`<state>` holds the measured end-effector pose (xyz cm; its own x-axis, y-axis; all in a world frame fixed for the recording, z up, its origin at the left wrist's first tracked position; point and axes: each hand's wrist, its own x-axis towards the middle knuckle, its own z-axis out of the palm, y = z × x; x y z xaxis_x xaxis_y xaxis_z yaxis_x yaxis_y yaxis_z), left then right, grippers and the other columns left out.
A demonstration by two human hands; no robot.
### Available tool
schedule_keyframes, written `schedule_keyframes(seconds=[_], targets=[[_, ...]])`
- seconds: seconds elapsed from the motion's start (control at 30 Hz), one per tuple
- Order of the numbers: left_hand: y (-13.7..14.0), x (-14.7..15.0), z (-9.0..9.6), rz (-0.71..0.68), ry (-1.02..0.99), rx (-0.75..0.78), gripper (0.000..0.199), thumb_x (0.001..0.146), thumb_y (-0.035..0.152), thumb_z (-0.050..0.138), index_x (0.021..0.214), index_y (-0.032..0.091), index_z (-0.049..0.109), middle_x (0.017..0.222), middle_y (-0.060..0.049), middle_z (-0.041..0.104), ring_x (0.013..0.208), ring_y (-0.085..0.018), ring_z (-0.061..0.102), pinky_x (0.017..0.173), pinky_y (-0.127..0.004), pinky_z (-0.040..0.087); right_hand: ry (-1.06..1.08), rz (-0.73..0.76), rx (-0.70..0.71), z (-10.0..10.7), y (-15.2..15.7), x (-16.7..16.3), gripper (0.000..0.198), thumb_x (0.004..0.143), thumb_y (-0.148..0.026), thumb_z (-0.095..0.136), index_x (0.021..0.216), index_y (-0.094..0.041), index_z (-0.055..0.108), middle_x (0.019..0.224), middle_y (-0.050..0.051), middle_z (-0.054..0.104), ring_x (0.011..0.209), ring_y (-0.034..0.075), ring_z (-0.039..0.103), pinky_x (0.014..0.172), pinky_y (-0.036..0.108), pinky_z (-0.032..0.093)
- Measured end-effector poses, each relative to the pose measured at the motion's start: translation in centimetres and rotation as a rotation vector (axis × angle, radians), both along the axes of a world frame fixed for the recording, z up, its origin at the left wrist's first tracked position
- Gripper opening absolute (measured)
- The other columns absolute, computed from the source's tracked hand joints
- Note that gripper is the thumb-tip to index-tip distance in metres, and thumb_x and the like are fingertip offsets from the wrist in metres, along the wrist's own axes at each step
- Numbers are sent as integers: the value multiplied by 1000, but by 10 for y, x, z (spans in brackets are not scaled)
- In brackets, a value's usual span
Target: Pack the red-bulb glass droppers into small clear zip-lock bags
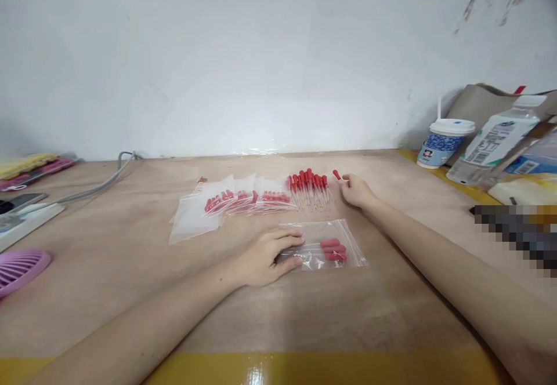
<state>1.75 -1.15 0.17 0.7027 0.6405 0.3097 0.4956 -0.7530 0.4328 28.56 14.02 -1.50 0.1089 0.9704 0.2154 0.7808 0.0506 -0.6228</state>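
Note:
My right hand is closed in a pinch on a dropper, whose red rubber bulb sticks up past the fingertips. It is just right of a pile of droppers with red bulbs and thin clear tubes. My left hand lies over the left end of a clear zip bag, thumb and fingers apart and pressing on the plastic. Inside that bag are three droppers, bulbs toward the zip on the right. Left of the pile, several filled zip bags overlap in a row.
At the right stand a paper cup with a straw and a plastic bottle, before a grey bag. On the left are a purple fan, a white power strip and a grey cable. A white wall closes the back.

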Motion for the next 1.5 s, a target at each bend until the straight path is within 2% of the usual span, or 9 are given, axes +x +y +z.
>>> schedule_keyframes(seconds=[0.1,0.2,0.33,0.6,0.83,0.93,1.1,1.33,1.5], targets=[[0,0,1,7,-1,-4,36,85,31,53,117,15,55,122,-12,54,112,-22,51,96,-38,41,137,-6,13,-3,-9,4,41,81,-21,43,120,-9,42,84,12,63,75,20,61,69,31,47],[-1,0,1,13,5,-6,36,85,31,53,117,15,55,122,-12,54,113,-22,50,96,-38,41,294,45,5,-7,-32,7,55,81,-21,39,132,-12,21,62,-1,54,44,13,51,46,26,44],[-1,0,2,8,3,-6,37,85,31,53,118,14,55,122,-12,54,113,-22,50,95,-39,41,753,184,-59,-6,-71,9,85,72,-19,51,136,-18,-5,59,-8,48,39,10,47,38,22,41],[0,0,1,1,-3,-12,35,85,31,53,117,16,56,122,-12,54,112,-23,51,94,-40,42,966,123,-21,-2,-106,6,67,62,-23,65,117,-24,27,62,-8,49,46,10,53,41,22,47],[-1,0,3,-3,2,-8,37,86,31,51,121,18,51,121,-9,54,112,-22,50,95,-38,41,1103,227,-112,-2,-121,1,31,74,-32,60,99,-24,43,74,-2,59,66,12,63,70,29,54],[-1,-1,2,2,16,-2,38,86,33,51,122,18,50,122,-9,54,113,-21,49,96,-37,40,1018,276,-216,-1,-125,9,22,73,-33,60,90,-21,52,81,1,62,71,12,63,75,29,53],[0,-1,0,5,30,4,39,86,34,51,122,19,49,122,-9,54,114,-21,49,96,-38,40,585,461,-328,4,-125,20,30,69,-41,63,89,-19,63,89,4,65,79,16,60,76,33,50],[-1,0,2,7,17,15,39,86,32,51,122,18,49,121,-9,55,112,-22,50,95,-38,41,276,682,-53,1,-121,9,25,77,-41,53,86,-25,70,93,4,59,90,17,55,85,33,43],[-1,1,4,4,0,20,37,86,31,51,121,19,50,120,-9,56,111,-23,51,93,-40,42,216,507,31,-9,-116,3,26,71,-44,57,72,-20,67,68,1,55,61,13,49,59,27,44]])
